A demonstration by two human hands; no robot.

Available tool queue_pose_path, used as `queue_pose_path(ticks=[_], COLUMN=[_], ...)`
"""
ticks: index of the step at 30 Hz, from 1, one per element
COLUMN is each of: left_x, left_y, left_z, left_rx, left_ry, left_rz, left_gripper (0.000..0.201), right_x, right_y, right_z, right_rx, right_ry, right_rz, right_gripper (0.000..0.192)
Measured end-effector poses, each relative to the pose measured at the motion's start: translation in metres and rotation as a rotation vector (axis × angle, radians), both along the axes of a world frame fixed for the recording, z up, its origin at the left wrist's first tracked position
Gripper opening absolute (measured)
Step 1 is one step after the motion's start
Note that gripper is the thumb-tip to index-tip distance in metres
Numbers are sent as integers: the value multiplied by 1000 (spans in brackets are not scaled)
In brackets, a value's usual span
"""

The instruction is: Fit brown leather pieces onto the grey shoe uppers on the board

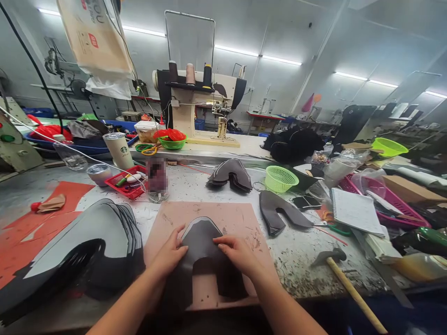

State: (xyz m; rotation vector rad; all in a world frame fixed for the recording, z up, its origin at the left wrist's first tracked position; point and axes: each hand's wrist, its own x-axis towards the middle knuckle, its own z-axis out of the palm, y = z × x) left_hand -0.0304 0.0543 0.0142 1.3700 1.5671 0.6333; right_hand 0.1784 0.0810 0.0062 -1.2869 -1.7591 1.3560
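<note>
A dark grey, U-shaped shoe upper piece lies curved end away from me on a pinkish cutting mat. A pale strip runs along its curved edge. My left hand grips its left edge, thumb on top and fingers at the rim. On the opposite edge my right hand pinches the piece between thumb and fingers. To the left is a fanned stack of similar pieces with light grey faces. Another folded dark upper rests right of the mat, and a small stack of uppers sits beyond it.
A hammer lies at the right. Behind stand a sewing machine, a green basket, a red tray of tools and a tumbler. A notebook rests by a magenta basket. Orange sheets lie far left.
</note>
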Motion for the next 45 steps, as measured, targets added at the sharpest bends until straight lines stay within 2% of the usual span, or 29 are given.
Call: queue_pose_path(ticks=[3, 5, 10, 18, 26, 30, 33, 37, 40, 43, 45], left_x=[-5, -6, -6, -3, -1, 16, 35, 49, 51, 52, 53], left_y=[14, 19, 19, 20, 24, 40, 50, 51, 49, 49, 49], left_z=[-13, -17, -19, -14, -5, -2, -9, -20, -24, -24, -23], left_rx=[208, 259, 254, 215, 244, 381, 450, 464, 472, 469, 456], left_ry=[301, 414, 480, 561, 742, 812, 802, 826, 823, 816, 832], left_rz=[-26, -79, -115, -164, -249, -381, -479, -484, -484, -481, -480], left_gripper=[49, 40, 36, 37, 33, 25, 34, 39, 40, 46, 58], right_x=[-10, -11, -11, -11, -12, -15, -8, 18, 35, 43, 43], right_y=[11, 15, 14, 13, 14, 18, 17, -4, -27, -41, -44], right_z=[-14, -19, -22, -19, -20, -18, -19, -22, -21, -18, -16], right_rx=[175, 245, 277, 292, 269, 252, 197, 7, -103, -69, -13], right_ry=[-74, -137, -246, -297, -321, -321, -268, -161, -173, -228, -259], right_rz=[-26, -27, -11, 20, 11, 4, -30, -104, -154, -197, -203], right_gripper=[29, 31, 33, 32, 33, 31, 29, 26, 18, 12, 9])
